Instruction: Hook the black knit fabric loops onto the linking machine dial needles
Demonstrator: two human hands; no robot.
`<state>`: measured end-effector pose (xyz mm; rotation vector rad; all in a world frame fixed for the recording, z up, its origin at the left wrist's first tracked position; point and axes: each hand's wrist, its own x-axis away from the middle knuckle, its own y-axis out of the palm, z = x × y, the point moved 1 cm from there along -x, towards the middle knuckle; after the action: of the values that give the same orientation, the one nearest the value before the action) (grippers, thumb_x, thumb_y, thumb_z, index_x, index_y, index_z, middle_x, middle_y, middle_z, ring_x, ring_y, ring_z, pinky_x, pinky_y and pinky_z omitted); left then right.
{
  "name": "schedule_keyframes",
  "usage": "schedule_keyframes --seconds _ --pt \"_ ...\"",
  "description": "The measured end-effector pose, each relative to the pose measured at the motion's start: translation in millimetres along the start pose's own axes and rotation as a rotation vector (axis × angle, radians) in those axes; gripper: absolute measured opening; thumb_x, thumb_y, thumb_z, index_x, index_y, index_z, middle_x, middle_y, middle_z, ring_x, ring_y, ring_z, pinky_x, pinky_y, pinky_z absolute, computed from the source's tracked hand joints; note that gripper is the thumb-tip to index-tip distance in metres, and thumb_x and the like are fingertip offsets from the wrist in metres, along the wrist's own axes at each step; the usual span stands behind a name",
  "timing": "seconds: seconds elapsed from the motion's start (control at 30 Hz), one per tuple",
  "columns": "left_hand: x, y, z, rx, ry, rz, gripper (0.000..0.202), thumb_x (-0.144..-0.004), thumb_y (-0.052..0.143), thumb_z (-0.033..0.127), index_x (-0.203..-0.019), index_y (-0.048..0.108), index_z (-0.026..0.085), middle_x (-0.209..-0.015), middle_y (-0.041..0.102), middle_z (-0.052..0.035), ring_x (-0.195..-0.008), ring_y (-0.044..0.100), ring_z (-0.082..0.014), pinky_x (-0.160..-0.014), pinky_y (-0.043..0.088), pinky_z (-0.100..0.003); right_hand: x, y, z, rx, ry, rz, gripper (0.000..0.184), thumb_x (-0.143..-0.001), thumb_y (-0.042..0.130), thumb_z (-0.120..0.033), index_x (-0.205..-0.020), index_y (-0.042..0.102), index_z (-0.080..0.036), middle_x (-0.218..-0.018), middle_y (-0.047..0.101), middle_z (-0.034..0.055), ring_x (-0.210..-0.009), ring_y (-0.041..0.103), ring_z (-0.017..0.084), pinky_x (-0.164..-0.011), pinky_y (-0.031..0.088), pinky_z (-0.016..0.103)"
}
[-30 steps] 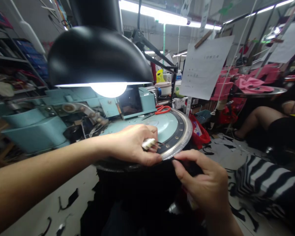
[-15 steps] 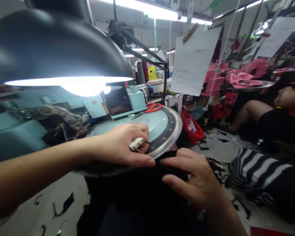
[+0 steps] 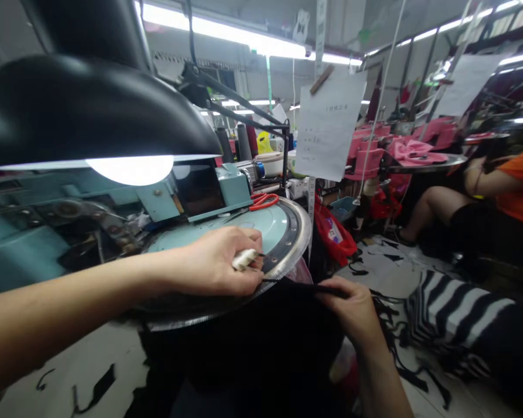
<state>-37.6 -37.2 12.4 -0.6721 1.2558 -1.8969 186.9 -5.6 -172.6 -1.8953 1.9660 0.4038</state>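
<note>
- My left hand point(image 3: 215, 261) has narrow fingers pinching a small white object point(image 3: 244, 259) over the rim of the linking machine dial point(image 3: 298, 232), seemingly to steady the work.
- My right hand point(image 3: 353, 307) has fingers gripping black knit fabric point(image 3: 300, 287), stretched along the dial edge, I think for tension.

Scissors point(image 3: 264, 201) on machine dial point(image 3: 298, 232), lamp point(image 3: 82, 110) above, co-worker point(image 3: 516, 191) to right

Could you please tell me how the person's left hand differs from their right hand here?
The left hand lies over the pale blue dial, while the right hand sits off to the side, past its rim. The left hand clasps a small white item; the right hand pinches black fabric. Both hands are bare.
</note>
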Motion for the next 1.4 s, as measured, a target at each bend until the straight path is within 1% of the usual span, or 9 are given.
schedule_keyframes --seconds 0.13,0.23,0.33,0.5,0.67,0.83,1.0,1.17,1.4 --pt "-5.0 -1.3 -0.6 -0.037 0.076 0.013 0.031 -0.077 0.068 0.041 -0.061 0.056 0.017 -0.075 0.051 0.0014 -0.067 0.048 -0.0124 -0.065 0.037 -0.024 6.7 -5.3 -34.8 -0.168 -0.306 -0.222 0.027 -0.087 0.055 -0.012 -0.091 0.078 -0.025 -0.092 0.075 0.0019 -0.085 0.07 0.017 -0.077 0.053 0.028" --pt "-7.9 -2.1 -4.3 0.002 0.08 -0.017 0.041 -0.072 0.075 0.05 -0.06 0.055 0.017 -0.075 0.05 0.002 -0.068 0.048 -0.0124 -0.063 0.036 -0.024 -2.9 4.5 -68.8 -0.095 -0.409 -0.421 0.017 -0.085 0.063 -0.015 -0.093 0.078 -0.02 -0.075 0.072 0.0008 -0.068 0.066 0.014 -0.066 0.05 0.024" --pt "-9.4 -2.6 -7.0 0.047 0.068 -0.03 0.041 -0.073 0.076 0.049 -0.06 0.055 0.016 -0.074 0.05 0.0022 -0.067 0.048 -0.0118 -0.062 0.036 -0.023 -13.3 18.0 -83.6 -0.097 -0.382 -0.331 0.009 -0.081 0.075 -0.018 -0.09 0.078 -0.017 -0.075 0.075 0.001 -0.067 0.067 0.012 -0.066 0.051 0.02" --pt "-14.7 0.5 -4.5 0.056 0.036 -0.017 0.033 -0.085 0.059 0.039 -0.062 0.054 0.016 -0.073 0.05 0.0019 -0.062 0.047 -0.0103 -0.06 0.037 -0.024 -27.1 21.5 -76.1 -0.045 -0.276 -0.07 0.01 -0.077 0.072 -0.011 -0.082 0.072 -0.019 -0.077 0.073 -0.0038 -0.072 0.066 0.01 -0.072 0.051 0.017" --pt "-21.6 5.0 0.0 -0.024 -0.045 0.051 0.029 -0.079 0.059 0.034 -0.057 0.048 0.018 -0.068 0.047 0.0024 -0.059 0.045 -0.0108 -0.058 0.035 -0.026 -38.6 7.8 -12.3 -0.03 0.072 0.058 0.012 -0.072 0.077 -0.027 -0.081 0.075 -0.018 -0.079 0.072 0.0015 -0.072 0.065 0.016 -0.068 0.051 0.026" --pt "-22.0 4.4 2.4 -0.006 -0.062 0.012 0.025 -0.078 0.057 0.034 -0.06 0.052 0.018 -0.071 0.05 0.0016 -0.062 0.048 -0.0117 -0.061 0.038 -0.025 -18.1 -7.0 30.1 -0.096 0.072 -0.2 0.03 -0.065 0.084 -0.045 -0.067 0.079 -0.015 -0.055 0.06 0.0007 -0.052 0.053 0.013 -0.049 0.043 0.024" --pt "-22.6 2.0 2.5 -0.041 -0.013 0.024 0.027 -0.081 0.059 0.035 -0.061 0.053 0.017 -0.073 0.051 0.0018 -0.064 0.048 -0.0117 -0.062 0.039 -0.024 -21.0 -31.5 6.3 -0.125 -0.082 -0.714 0.021 -0.079 0.078 -0.033 -0.096 0.081 -0.022 -0.091 0.071 0.0039 -0.068 0.063 0.013 -0.061 0.051 0.023" --pt "-24.7 1.7 4.2 -0.047 0.028 -0.001 0.031 -0.083 0.061 0.039 -0.062 0.053 0.017 -0.074 0.051 0.0019 -0.065 0.048 -0.0111 -0.063 0.039 -0.022 -38.1 -34.4 -33.4 -0.176 -0.267 -0.533 0.024 -0.086 0.056 -0.015 -0.083 0.08 -0.02 -0.081 0.075 0.0032 -0.074 0.069 0.016 -0.07 0.054 0.025" --pt "-28.3 1.7 1.4 0.021 -0.015 -0.015 0.043 -0.074 0.074 0.052 -0.06 0.053 0.017 -0.071 0.05 0.0029 -0.063 0.046 -0.011 -0.058 0.035 -0.022 -42.4 5.0 -60.6 -0.189 -0.363 -0.511 0.015 -0.084 0.075 -0.032 -0.087 0.081 -0.019 -0.068 0.074 0.0008 -0.058 0.064 0.013 -0.056 0.05 0.022"
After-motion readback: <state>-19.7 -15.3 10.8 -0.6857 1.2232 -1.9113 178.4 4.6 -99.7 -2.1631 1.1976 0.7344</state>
